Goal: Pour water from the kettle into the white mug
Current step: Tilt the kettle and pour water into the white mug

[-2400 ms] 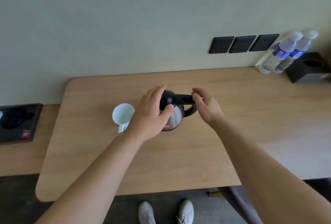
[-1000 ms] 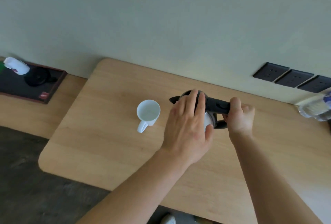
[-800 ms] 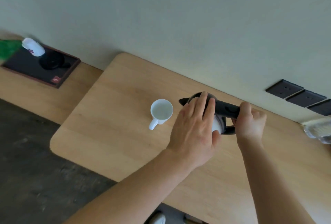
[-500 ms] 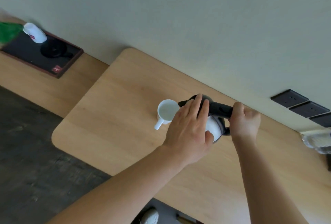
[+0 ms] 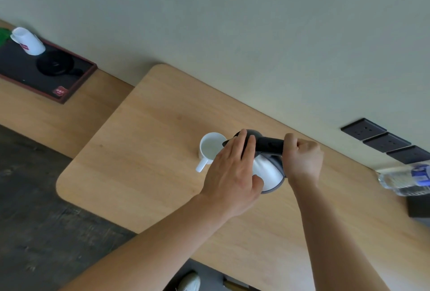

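A white mug point(image 5: 210, 148) stands upright on the wooden table point(image 5: 149, 141), handle toward me. The steel kettle point(image 5: 270, 172) with a black lid and handle is lifted and tipped left, its spout over the mug's right rim. My right hand point(image 5: 302, 160) is shut on the kettle's black handle. My left hand point(image 5: 232, 174) lies on the kettle's lid and body, fingers flat, thumb on the steel side. I cannot see any water stream; my left hand hides the spout.
A dark tray point(image 5: 41, 69) with a kettle base and an overturned white cup point(image 5: 29, 40) sits on the lower counter at left. Black wall sockets point(image 5: 384, 141) and water bottles point(image 5: 404, 179) are at right. A dark box point(image 5: 418, 204) is by the right edge.
My right hand closed on the handle, and both hands lifted the kettle, carried it left to the mug and tipped it. The camera view tilted. The mug stayed in place.
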`<state>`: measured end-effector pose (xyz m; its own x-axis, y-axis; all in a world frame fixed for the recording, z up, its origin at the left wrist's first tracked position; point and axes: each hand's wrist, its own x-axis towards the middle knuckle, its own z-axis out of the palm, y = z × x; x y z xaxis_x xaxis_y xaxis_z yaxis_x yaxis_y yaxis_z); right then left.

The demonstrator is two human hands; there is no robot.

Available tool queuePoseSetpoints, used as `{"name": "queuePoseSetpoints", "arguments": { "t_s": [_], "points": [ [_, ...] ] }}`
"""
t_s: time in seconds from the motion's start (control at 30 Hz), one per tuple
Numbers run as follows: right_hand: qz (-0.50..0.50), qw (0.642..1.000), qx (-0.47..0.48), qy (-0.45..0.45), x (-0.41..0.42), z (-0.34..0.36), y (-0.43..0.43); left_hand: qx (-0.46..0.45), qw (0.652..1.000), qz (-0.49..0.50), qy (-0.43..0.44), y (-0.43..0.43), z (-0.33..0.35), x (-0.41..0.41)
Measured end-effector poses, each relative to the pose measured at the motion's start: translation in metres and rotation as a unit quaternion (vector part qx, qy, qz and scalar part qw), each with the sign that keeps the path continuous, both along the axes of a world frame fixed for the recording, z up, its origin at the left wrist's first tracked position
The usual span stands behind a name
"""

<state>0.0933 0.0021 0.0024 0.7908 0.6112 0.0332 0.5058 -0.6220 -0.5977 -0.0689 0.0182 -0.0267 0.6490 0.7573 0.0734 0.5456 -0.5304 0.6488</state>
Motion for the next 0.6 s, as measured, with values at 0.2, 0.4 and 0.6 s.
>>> {"name": "queuePoseSetpoints", "arguments": {
  "t_s": [0.2, 0.4, 0.6],
  "points": [
    [0.012, 0.999, -0.022, -0.026, -0.005, 0.005, 0.0, -0.008, 1.0, -0.001, 0.009, -0.002, 0.0, -0.002],
    [0.033, 0.996, -0.041, -0.069, -0.006, 0.009, 0.001, -0.006, 1.0, 0.005, 0.002, -0.006, -0.001, -0.003],
    [0.044, 0.993, -0.051, -0.1, -0.005, 0.017, 0.003, -0.011, 1.0, 0.007, -0.01, -0.008, 0.0, -0.001]
  ]
}}
